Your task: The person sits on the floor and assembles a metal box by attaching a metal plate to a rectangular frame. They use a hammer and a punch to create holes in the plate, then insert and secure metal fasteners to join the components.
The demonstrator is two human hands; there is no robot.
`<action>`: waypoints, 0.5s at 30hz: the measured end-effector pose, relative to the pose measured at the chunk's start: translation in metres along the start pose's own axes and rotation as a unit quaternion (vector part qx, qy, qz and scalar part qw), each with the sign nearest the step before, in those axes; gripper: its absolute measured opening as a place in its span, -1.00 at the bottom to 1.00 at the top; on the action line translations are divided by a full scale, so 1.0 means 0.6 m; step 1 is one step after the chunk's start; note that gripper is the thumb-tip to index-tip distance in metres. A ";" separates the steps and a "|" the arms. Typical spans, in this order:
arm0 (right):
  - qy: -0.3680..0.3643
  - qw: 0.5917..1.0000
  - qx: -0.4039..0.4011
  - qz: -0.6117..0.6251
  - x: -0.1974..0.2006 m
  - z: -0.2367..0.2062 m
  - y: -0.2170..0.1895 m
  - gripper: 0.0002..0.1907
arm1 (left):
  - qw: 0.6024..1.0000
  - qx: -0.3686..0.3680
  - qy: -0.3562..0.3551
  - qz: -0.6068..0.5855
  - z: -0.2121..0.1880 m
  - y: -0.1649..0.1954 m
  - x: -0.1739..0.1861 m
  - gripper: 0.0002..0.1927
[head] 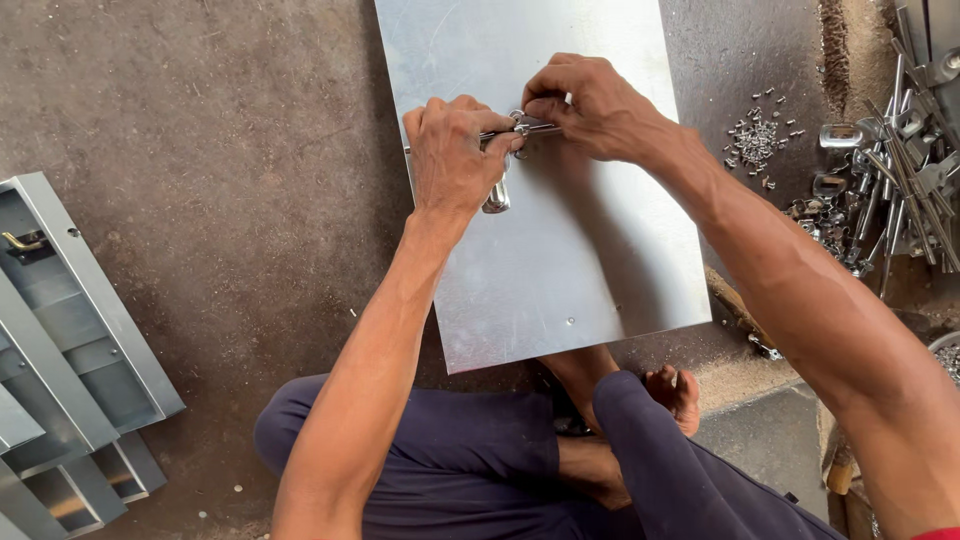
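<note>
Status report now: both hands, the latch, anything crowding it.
Left hand gripping latch handle, right hand pinching the latch bolt. Latch lies on the metal sheet. Loose hardware pile off right, clear.

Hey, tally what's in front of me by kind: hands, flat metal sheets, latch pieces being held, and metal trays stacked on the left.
Hands: 2, left hand and right hand
Flat grey galvanised metal sheet: 1
Shiny silver metal latch held in both: 1
Grey folded metal trays: at least 4, stack runs out of view
Total: at least 8
</note>
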State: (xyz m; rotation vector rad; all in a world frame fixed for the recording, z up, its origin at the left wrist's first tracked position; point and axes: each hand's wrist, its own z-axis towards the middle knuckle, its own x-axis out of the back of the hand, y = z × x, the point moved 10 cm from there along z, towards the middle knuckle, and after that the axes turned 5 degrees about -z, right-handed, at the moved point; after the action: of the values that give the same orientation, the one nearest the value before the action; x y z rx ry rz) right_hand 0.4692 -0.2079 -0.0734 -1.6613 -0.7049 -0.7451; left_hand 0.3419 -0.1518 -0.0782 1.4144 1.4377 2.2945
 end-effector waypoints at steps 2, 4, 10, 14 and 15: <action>-0.023 0.999 -0.024 -0.014 -0.014 0.016 0.003 -0.79 | 1.000 -0.011 0.018 -0.002 0.002 0.002 0.004 -0.86; -0.037 0.998 -0.031 -0.029 -0.019 0.022 0.003 -0.79 | 0.999 -0.015 0.030 -0.003 0.001 0.000 0.008 -0.86; -0.009 0.997 -0.072 0.004 -0.002 0.037 0.011 -0.79 | 1.000 -0.016 0.025 -0.007 -0.003 -0.003 0.005 -0.88; 0.072 0.974 -0.125 0.172 0.026 0.007 0.036 -0.78 | 0.999 -0.044 0.023 -0.002 -0.006 0.007 0.005 -0.87; 0.101 0.957 -0.133 0.236 0.031 -0.009 0.043 -0.80 | 0.998 -0.059 0.026 0.007 -0.007 0.012 0.007 -0.87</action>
State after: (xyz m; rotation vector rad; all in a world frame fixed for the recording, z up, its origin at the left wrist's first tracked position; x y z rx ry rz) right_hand 0.5002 -0.2171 -0.0731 -1.8662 -0.0507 -0.6678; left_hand 0.3391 -0.1564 -0.0706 1.3446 1.2850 2.3980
